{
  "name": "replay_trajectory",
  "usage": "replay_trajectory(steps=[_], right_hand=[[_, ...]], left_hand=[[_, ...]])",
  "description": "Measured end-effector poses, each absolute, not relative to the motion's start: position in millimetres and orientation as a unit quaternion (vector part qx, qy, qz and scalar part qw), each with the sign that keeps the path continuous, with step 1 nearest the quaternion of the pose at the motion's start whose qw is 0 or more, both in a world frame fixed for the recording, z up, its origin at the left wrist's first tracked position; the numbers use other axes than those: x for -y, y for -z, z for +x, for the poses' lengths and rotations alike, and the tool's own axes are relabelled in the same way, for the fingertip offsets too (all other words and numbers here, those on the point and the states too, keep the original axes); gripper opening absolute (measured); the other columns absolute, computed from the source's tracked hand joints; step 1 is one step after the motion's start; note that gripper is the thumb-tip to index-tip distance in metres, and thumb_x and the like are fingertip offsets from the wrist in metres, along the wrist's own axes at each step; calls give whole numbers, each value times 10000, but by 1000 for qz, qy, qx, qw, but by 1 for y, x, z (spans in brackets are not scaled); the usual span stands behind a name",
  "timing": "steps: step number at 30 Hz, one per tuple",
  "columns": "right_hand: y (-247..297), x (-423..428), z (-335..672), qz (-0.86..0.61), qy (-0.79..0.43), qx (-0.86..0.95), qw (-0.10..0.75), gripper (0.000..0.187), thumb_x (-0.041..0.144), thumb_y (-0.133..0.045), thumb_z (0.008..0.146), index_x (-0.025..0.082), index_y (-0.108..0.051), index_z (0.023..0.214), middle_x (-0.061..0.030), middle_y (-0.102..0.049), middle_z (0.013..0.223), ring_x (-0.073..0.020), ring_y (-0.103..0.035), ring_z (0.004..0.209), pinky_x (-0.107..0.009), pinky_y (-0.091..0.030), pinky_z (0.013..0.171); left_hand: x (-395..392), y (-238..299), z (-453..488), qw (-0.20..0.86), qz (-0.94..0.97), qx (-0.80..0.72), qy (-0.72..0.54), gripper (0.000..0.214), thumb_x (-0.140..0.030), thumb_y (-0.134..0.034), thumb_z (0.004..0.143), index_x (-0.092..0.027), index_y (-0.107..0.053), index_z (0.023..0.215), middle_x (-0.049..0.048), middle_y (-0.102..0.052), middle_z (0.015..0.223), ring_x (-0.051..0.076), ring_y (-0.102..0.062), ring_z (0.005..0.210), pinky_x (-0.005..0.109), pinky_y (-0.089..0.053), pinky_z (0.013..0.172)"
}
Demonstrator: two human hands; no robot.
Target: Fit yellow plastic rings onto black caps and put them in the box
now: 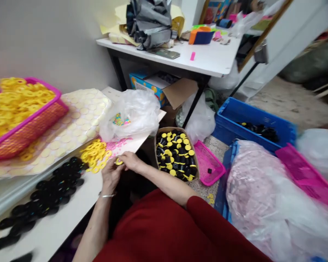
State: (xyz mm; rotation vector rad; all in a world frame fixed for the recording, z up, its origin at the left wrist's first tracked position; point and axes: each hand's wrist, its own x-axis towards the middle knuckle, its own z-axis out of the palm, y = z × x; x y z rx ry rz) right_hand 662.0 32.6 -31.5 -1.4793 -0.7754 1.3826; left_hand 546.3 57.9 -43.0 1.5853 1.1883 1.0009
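Observation:
My left hand is closed around a small yellow ring-shaped piece at the table's edge. The fingertips of my right hand press together on the same piece from the other side. Whether a black part sits under the yellow one, I cannot make out. Just beyond my left hand lies a heap of loose yellow rings, with tiny pink pieces scattered behind it. Rows of black round parts stretch along the white tabletop to the left.
A box of black-and-yellow pieces stands on the right, beside a pink tray. Yellow rings fill a pink basket at left. A clear plastic bag lies behind my hands. Blue crates and a large plastic bag occupy the right-hand floor.

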Motion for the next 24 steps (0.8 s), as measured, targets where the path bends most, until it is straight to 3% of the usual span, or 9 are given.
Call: replay_trajectory(steps=[2, 6, 11, 14, 18, 24], right_hand=[[21, -17, 665, -579, -596, 274, 483, 242, 397, -621, 777, 169, -541, 785, 19, -578, 695, -90, -541, 552, -194, -456, 445], [12, 14, 682, -445, -687, 234, 524, 342, 434, -717, 673, 168, -585, 844, 4, -614, 791, -112, -595, 693, -266, -531, 595], [15, 32, 690, -418, -704, 195, 540, 376, 375, -797, 567, 142, -644, 820, -8, -630, 759, -109, -597, 684, -272, -530, 655], [17, 34, 685, -432, -683, 174, 563, 369, 391, -794, 562, 149, -649, 800, -3, -626, 728, -110, -593, 667, -280, -532, 657], [16, 30, 681, -459, -658, 177, 570, 387, 441, -789, 552, 138, -649, 749, -9, -619, 699, -105, -570, 623, -259, -518, 596], [13, 27, 678, -470, -659, 171, 561, 396, 434, -797, 527, 124, -653, 727, -16, -620, 672, -104, -567, 589, -238, -500, 548]], left_hand=[[-47, 34, 547, 421, 686, -432, -407, 294, -325, -742, 573, -182, -677, 821, -3, -638, 754, 153, -560, 732, 278, -465, 710], [-27, 21, 549, 406, 755, -355, -373, 191, -335, -698, 691, -192, -673, 814, 12, -610, 764, 141, -545, 731, 264, -447, 705], [-17, 18, 550, 499, 721, -315, -363, 295, -406, -693, 720, -186, -684, 916, 57, -616, 901, 162, -565, 847, 287, -461, 775], [-15, 21, 552, 549, 688, -307, -361, 334, -447, -643, 765, -180, -684, 962, 66, -621, 933, 169, -569, 899, 303, -456, 826], [-17, 28, 555, 526, 699, -318, -366, 388, -461, -708, 700, -186, -681, 972, 52, -636, 909, 166, -568, 872, 298, -455, 816], [-23, 28, 547, 518, 719, -302, -351, 368, -446, -696, 722, -179, -673, 974, 43, -624, 890, 153, -559, 839, 276, -450, 787]])
